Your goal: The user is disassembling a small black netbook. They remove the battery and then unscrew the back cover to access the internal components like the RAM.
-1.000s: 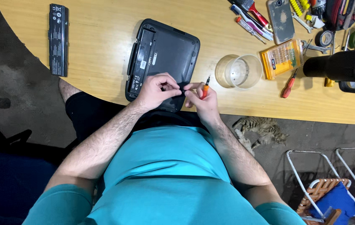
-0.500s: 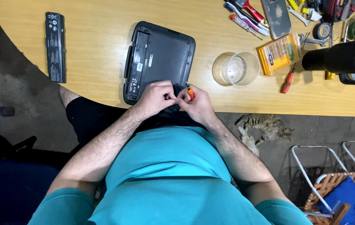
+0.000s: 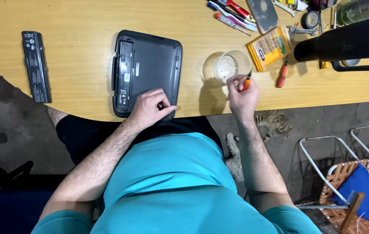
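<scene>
The left hand (image 3: 150, 106) rests on the near corner of an upturned dark laptop (image 3: 147, 69), fingers curled loosely and pressing its base at the desk's (image 3: 84, 26) near edge; it grips nothing. The right hand (image 3: 241, 93) is closed around a small orange-handled screwdriver (image 3: 247, 81), tip up, just at 6 o'clock of a clear plastic cup (image 3: 228, 66) that stands at 3 o'clock of the laptop. The hand is near the cup's rim; whether it touches cannot be told. A long black battery (image 3: 36, 65) lies well apart at 9 o'clock of the laptop, near the desk's curved edge. At 3 o'clock of the cup sits a yellow bit case (image 3: 269, 47), with a red-handled screwdriver (image 3: 282, 73) just beside it at 5 o'clock. A black flask (image 3: 340, 41) lies on its side further toward 3 o'clock. More tools (image 3: 232, 13) are scattered at 12 o'clock of the cup. On the floor below the right forearm lies a tabby cat (image 3: 271, 123).
</scene>
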